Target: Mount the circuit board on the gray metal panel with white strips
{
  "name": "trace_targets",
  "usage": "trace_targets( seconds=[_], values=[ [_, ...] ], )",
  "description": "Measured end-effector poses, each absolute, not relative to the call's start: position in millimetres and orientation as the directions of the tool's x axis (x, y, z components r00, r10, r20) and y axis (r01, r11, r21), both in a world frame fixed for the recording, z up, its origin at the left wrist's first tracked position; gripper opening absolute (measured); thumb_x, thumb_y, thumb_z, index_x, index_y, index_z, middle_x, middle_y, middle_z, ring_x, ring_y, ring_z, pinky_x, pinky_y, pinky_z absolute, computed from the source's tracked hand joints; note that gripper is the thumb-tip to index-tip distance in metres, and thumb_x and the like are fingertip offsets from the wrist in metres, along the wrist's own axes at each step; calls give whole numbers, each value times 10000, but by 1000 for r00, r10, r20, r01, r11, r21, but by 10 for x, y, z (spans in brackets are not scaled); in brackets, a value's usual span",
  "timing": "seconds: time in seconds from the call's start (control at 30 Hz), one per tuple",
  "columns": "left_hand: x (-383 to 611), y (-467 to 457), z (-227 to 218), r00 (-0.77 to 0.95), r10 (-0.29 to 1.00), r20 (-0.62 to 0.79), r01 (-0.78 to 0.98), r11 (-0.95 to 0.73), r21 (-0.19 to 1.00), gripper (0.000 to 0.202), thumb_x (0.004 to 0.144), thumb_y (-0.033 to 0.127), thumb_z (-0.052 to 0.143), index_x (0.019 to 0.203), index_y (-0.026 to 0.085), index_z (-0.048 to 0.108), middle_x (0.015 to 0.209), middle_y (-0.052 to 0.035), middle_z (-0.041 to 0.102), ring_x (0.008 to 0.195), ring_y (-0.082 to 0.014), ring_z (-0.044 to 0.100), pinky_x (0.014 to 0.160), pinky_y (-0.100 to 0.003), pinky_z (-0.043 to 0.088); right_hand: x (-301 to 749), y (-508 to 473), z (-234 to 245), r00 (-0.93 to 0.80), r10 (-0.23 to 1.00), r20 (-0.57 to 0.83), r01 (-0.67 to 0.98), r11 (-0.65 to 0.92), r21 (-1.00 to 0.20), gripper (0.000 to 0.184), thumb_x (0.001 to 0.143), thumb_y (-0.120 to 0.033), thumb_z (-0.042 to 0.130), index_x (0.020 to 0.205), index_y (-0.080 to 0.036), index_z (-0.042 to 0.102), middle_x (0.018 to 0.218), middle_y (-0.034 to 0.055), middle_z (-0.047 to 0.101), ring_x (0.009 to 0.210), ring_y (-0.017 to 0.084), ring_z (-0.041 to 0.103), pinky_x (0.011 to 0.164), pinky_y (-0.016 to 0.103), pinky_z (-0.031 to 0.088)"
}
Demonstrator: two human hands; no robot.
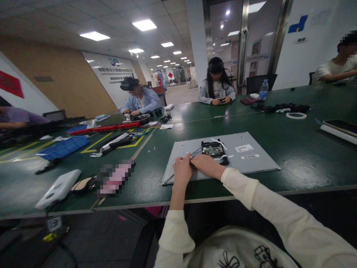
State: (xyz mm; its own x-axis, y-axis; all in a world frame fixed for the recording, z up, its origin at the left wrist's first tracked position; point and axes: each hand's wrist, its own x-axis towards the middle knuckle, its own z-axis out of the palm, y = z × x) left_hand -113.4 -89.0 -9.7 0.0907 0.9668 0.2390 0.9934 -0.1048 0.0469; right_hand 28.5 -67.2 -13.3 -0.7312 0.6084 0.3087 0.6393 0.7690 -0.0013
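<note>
So I'm working the grey cables (197, 151), left hand (182, 168) pinching them, right hand (205, 164) grip unclear, and next is probably needing a light touch by the circuit board (213, 150) just beyond.

Office: ceiling light panels (144, 25), glass doors (228, 48), lettered wall sign (114, 79), long green table (189, 121).

Small white rectangular tag (54, 223), lower left: numeral 3 legible, any figure before it uncertain; flat light-grey rectangular panel (235, 159): two white paper stickers (244, 148), the nearer bearing a barcode (250, 156), print too small to read; wide white wall sign (111, 72): blue wave-like logo (113, 61) above lines of dark lettering, blurred past reading; white painted wall (320, 56), right: angular blue emblem (298, 24) with yellow patch; clear plastic bottle (263, 89): blue label (262, 95), wording illegible
</note>
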Motion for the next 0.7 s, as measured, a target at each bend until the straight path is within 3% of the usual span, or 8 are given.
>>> trace_targets(
  seconds=[0.07,0.3,0.53,0.7],
  values=[
    [-1146,-878,-98,112,960,255,987,-137,82,498,875,79,387,1352,176,491,1218,-144,632,1240,-278,485,956,-407,425,284,-692,-115,-726,616,307,648,761,7,240,970,-117,400,1141,-100,569,1080,138,665,1016,211,637,894,323,482],
    [-1206,-715,-95,96,974,204,942,-155,298,438,887,63,363,1281,128,541,1282,-135,611,1210,-188,554,1032,-304,402,264,-764,-89,-705,652,278,681,732,10,226,964,-115,366,1093,-105,551,1024,145,662,936,224,651,781,319,510],
    [-1220,-642,-49,56,988,145,931,-104,350,410,926,109,353,1301,123,518,1303,-147,597,1196,-200,571,1025,-314,407,244,-824,-74,-683,663,305,686,726,-43,234,952,-140,393,1125,-100,545,1026,133,653,958,207,639,827,310,490],
    [-1272,-588,-25,50,992,117,936,-87,342,404,925,163,428,1324,142,492,1335,-149,571,1229,-208,550,1041,-314,387,240,-875,-30,-694,663,280,676,734,-60,256,953,-253,443,1117,-92,556,1052,150,650,997,211,632,856,308,482]
  ],
)
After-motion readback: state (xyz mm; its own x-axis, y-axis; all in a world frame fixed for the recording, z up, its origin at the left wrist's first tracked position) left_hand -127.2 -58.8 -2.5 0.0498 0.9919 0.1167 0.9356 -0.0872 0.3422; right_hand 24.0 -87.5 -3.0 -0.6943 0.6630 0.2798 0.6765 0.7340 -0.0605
